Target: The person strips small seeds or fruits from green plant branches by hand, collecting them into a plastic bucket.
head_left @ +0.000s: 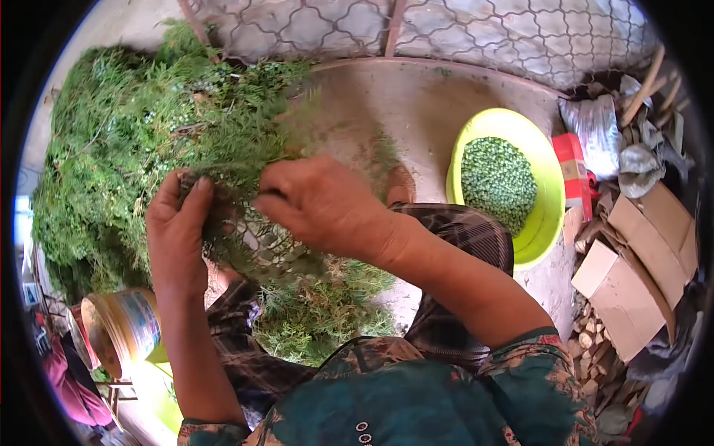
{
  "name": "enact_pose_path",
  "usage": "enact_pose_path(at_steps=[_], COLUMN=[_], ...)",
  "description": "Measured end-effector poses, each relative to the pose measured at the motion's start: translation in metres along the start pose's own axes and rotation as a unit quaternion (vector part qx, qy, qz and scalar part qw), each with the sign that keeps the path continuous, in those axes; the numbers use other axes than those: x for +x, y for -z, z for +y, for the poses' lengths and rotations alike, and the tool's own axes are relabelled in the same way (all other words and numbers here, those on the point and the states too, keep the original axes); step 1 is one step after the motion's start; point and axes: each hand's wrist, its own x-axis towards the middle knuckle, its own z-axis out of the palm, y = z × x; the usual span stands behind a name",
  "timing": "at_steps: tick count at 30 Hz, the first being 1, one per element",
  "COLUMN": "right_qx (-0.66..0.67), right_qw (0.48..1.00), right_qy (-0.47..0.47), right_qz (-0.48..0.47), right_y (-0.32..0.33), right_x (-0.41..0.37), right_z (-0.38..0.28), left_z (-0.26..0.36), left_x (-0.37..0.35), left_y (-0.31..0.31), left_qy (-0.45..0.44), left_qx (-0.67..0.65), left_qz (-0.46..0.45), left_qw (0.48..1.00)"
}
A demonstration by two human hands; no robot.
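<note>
My left hand [180,212] is closed around a green sprig [260,241] with small round berries, thumb and fingers pinching its stem. To its right, my right hand [309,201] has its fingers curled together at the sprig's upper edge; whatever lies between the fingertips is too small to make out. Behind both hands rises a big heap of leafy green branches [126,134]. More green sprigs [320,320] lie on the floor between my legs. A yellow-green basin [550,201] at the right holds many green berries [497,182].
A wire lattice [506,37] runs along the back. Right of the basin are a red box [571,175], a plastic bag [595,130], cardboard [632,290] and pieces of wood [587,338]. At the lower left stands a bucket [123,327] near another yellow-green container [156,390].
</note>
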Motion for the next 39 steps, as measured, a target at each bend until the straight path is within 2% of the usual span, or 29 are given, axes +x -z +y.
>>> enact_pose_path(at_steps=[1, 3, 5, 7, 9, 11, 13, 15, 16, 18, 19, 21, 22, 23, 24, 25, 26, 28, 29, 30, 31, 32, 33, 34, 35, 36, 37, 38, 39], right_qx=[-0.025, -0.02, 0.011, 0.143, 0.207, 0.253, 0.066, 0.103, 0.123, -0.034, -0.03, -0.167, -0.194, -0.201, -0.208, -0.226, -0.362, -0.492, -0.49, -0.447, -0.312, -0.332, -0.343, -0.36, -0.087, 0.197, 0.438, 0.651, 0.716], right_qw=[0.999, 0.999, 0.998, 0.98, 0.963, 0.939, 0.947, 0.883, 0.872, 0.877, 0.875, 0.816, 0.789, 0.797, 0.805, 0.79, 0.747, 0.771, 0.814, 0.843, 0.827, 0.811, 0.808, 0.8, 0.811, 0.752, 0.689, 0.583, 0.553], right_qy=[-0.001, 0.003, 0.043, -0.121, -0.171, -0.187, -0.276, -0.451, -0.467, -0.462, -0.466, -0.494, -0.534, -0.506, -0.478, -0.514, -0.466, -0.377, -0.275, -0.26, -0.436, -0.456, -0.45, -0.446, -0.513, -0.536, -0.481, -0.394, -0.358], right_qz=[-0.033, -0.033, -0.05, -0.059, 0.025, 0.138, 0.148, 0.085, 0.081, 0.125, 0.128, 0.249, 0.237, 0.261, 0.284, 0.247, 0.306, 0.146, 0.146, 0.146, 0.166, 0.153, 0.166, 0.18, 0.269, 0.329, 0.318, 0.284, 0.23], right_y=[0.001, 0.008, 0.032, 0.076, 0.114, 0.127, 0.126, 0.093, 0.072, 0.028, 0.016, -0.002, 0.004, 0.006, 0.009, 0.026, 0.022, 0.037, 0.029, 0.034, 0.039, 0.038, 0.033, 0.034, 0.035, 0.028, 0.019, 0.013, 0.009], right_x=[0.0, 0.003, 0.012, 0.015, 0.014, 0.011, -0.01, -0.046, -0.069, -0.114, -0.124, -0.131, -0.126, -0.126, -0.129, -0.121, -0.133, -0.168, -0.215, -0.192, -0.155, -0.143, -0.148, -0.147, -0.145, -0.137, -0.124, -0.105, -0.091], right_z=[-0.003, -0.002, -0.003, -0.011, 0.011, 0.088, 0.176, 0.237, 0.273, 0.349, 0.375, 0.406, 0.413, 0.434, 0.457, 0.458, 0.503, 0.546, 0.65, 0.606, 0.539, 0.515, 0.525, 0.526, 0.526, 0.514, 0.48, 0.436, 0.398], left_z=[0.0, -0.002, -0.003, -0.009, -0.01, -0.006, -0.007, -0.013, -0.018, -0.018, -0.018, -0.024, -0.029, -0.036, -0.042, -0.046, -0.047, -0.049, -0.05, -0.05, -0.046, -0.046, -0.044, -0.042, -0.04, -0.038, -0.035, -0.032, -0.029], left_x=[-0.001, 0.0, 0.003, 0.014, 0.017, 0.013, 0.013, 0.013, 0.015, 0.017, 0.019, 0.025, 0.028, 0.03, 0.031, 0.033, 0.039, 0.043, 0.045, 0.047, 0.047, 0.047, 0.047, 0.045, 0.045, 0.043, 0.042, 0.041, 0.038], left_y=[0.0, 0.003, 0.009, 0.034, 0.044, 0.035, 0.028, 0.024, 0.025, 0.026, 0.025, 0.024, 0.023, 0.022, 0.021, 0.022, 0.035, 0.03, 0.025, 0.022, 0.019, 0.018, 0.014, 0.013, 0.014, 0.015, 0.017, 0.02, 0.022], left_qy=[0.008, 0.018, 0.004, -0.025, -0.029, -0.023, -0.019, -0.008, -0.005, 0.029, 0.04, 0.022, 0.005, 0.011, 0.01, 0.01, 0.014, 0.065, 0.039, 0.059, 0.079, 0.068, 0.074, 0.071, 0.071, 0.069, 0.076, 0.079, 0.075], left_qx=[0.001, 0.004, -0.002, 0.005, 0.019, 0.066, 0.11, 0.134, 0.128, 0.145, 0.155, 0.163, 0.165, 0.171, 0.177, 0.186, 0.205, 0.241, 0.306, 0.25, 0.207, 0.171, 0.161, 0.138, 0.115, 0.111, 0.092, 0.072, 0.064], left_qz=[0.002, 0.002, 0.03, 0.045, 0.11, 0.122, 0.135, 0.131, 0.135, 0.126, 0.127, 0.12, 0.116, 0.115, 0.158, 0.201, 0.118, 0.155, 0.156, 0.185, 0.185, 0.181, 0.217, 0.217, 0.213, 0.217, 0.218, 0.22, 0.225], left_qw=[1.0, 1.0, 1.0, 0.999, 0.993, 0.99, 0.984, 0.982, 0.983, 0.981, 0.979, 0.979, 0.979, 0.979, 0.972, 0.962, 0.972, 0.956, 0.939, 0.948, 0.957, 0.966, 0.96, 0.964, 0.968, 0.967, 0.969, 0.97, 0.969])
